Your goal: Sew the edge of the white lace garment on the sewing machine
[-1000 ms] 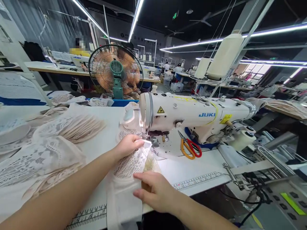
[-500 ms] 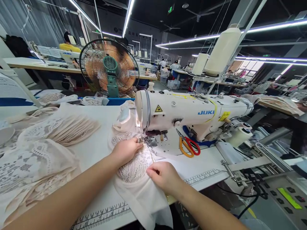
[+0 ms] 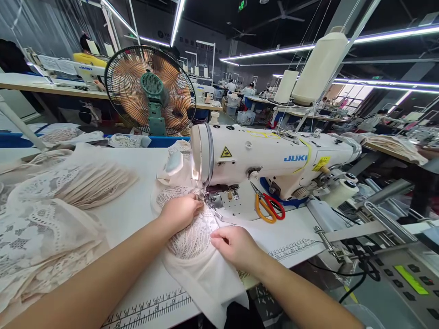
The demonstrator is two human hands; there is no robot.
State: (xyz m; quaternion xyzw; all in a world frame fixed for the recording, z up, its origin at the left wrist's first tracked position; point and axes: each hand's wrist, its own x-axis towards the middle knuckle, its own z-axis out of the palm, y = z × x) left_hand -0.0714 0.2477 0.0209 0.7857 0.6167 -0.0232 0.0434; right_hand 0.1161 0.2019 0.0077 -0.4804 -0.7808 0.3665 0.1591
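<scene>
Pressing down with both hands, we held the lace piece (image 3: 194,237) flat on the worktop (image 3: 144,205) at the sewing machine's (image 3: 270,157) needle: left hand (image 3: 180,211) curled over its top edge, right hand (image 3: 236,246) pinching its fabric. Scissors (image 3: 269,208) lay just beside.

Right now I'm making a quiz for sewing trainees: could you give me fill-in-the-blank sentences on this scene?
1. Both hands press on the lace piece at the ____ machine.
2. The scissors have one orange handle and one ____ handle.
3. Behind the table stands a ____ with a green motor.

Missing: sewing; red; fan
</scene>
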